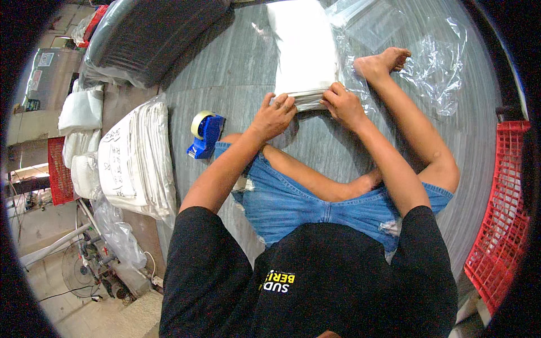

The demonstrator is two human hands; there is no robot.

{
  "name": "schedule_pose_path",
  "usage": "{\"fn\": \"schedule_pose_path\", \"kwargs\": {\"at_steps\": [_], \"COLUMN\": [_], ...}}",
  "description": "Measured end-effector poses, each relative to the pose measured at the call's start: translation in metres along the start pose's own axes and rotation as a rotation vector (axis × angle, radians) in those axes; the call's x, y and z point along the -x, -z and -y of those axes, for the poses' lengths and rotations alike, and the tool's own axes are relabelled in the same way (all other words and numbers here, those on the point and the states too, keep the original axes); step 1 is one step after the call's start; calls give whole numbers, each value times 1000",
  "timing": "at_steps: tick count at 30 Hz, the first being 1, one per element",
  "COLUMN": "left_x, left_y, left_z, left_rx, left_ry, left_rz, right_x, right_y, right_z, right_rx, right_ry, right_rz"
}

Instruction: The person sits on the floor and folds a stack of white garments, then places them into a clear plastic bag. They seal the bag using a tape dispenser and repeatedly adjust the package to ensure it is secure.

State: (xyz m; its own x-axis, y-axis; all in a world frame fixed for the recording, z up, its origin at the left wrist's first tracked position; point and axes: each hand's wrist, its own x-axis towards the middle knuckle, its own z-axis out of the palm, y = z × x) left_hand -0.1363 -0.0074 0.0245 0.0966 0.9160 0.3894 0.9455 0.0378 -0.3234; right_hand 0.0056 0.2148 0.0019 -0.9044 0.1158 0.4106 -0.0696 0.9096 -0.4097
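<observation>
In front of me on the grey floor lies a long stack of folded white cloth [307, 50], its layered near edge facing me. My left hand [274, 116] is closed at the near left corner, fingers curled over the edge. At the near right corner, my right hand [345, 107] pinches the layers between thumb and fingers. The undersides of both grips are hidden. To the left of my left hand stands a blue tape dispenser [209, 135] with a roll of clear tape [199, 125] in it.
Loose clear plastic [434, 67] lies beyond my bare foot. A plastic-wrapped white bundle [138, 158] sits at the left, with a large dark wrapped bundle [152, 39] behind it. A red plastic crate [499, 208] stands at the right, a fan [81, 270] at lower left.
</observation>
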Motion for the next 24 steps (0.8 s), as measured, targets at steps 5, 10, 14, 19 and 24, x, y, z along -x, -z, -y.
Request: {"fn": "schedule_pose_path", "kwargs": {"at_steps": [5, 10, 14, 19, 24], "left_x": [1, 3, 1, 6, 0], "left_y": [-13, -30, -24, -33, -33], "left_z": [-2, -2, -1, -3, -3], "left_rx": [210, 269, 300, 289, 223], "left_ry": [226, 372, 419, 459, 474], "left_rz": [54, -69, -100, -3, -23], "right_x": [-3, -4, -5, -4, -9], "right_y": [-3, -10, -8, 3, 13], "right_z": [3, 3, 7, 14, 6], "right_rx": [0, -52, 22, 110, 320], "right_ry": [13, 51, 121, 223, 294], "right_rz": [-38, -122, -130, -22, 65]}}
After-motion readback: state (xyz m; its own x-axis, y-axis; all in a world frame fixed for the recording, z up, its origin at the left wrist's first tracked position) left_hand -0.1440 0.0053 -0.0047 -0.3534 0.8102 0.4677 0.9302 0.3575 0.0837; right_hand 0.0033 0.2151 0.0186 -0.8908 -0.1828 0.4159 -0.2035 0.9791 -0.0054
